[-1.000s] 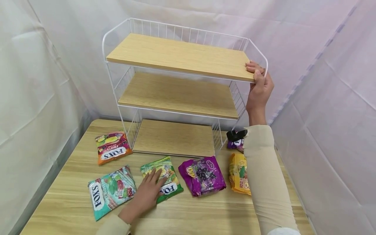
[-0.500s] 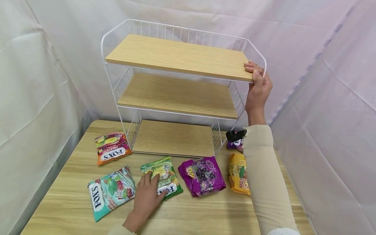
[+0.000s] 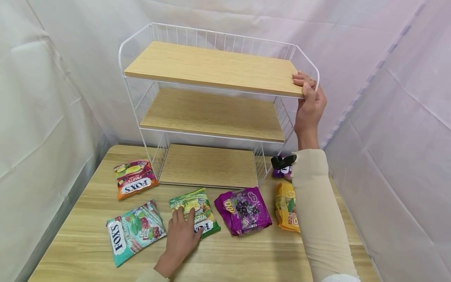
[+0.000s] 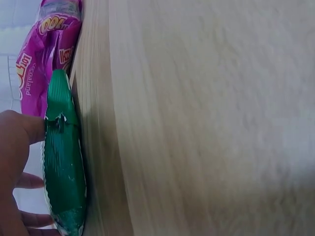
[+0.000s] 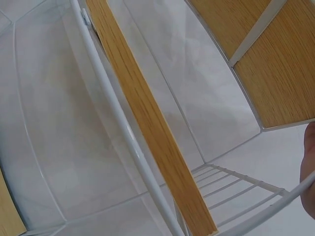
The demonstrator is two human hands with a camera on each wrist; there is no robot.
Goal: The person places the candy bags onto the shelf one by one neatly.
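Spread over the near left part of a green FOX'S candy bag (image 3: 208, 215) is my left hand (image 3: 181, 236), palm down. The left wrist view has the thumb and fingertips touching the bag's upper face (image 4: 64, 162) while it lies flat on the table. High on the right, my right hand (image 3: 311, 107) grips the front corner of the top board of a three-tier shelf rack (image 3: 211, 66), fingers over the board and thumb at its front edge. Only part of that hand (image 5: 308, 167) enters the right wrist view, beside the white wire frame.
Left of the green bag lie a teal FOX'S bag (image 3: 137, 231) and an orange-red one (image 3: 135, 178). To its right are a purple grape candy bag (image 3: 244, 211), a yellow bag (image 3: 286, 207) partly behind the right sleeve, and another purple bag (image 3: 283, 172). White cloth walls (image 3: 394, 156) enclose the table.
The left hand has slid back toward the near edge of the green bag, uncovering more of it. The right hand keeps its grip on the rack; the bags stay about where they were.
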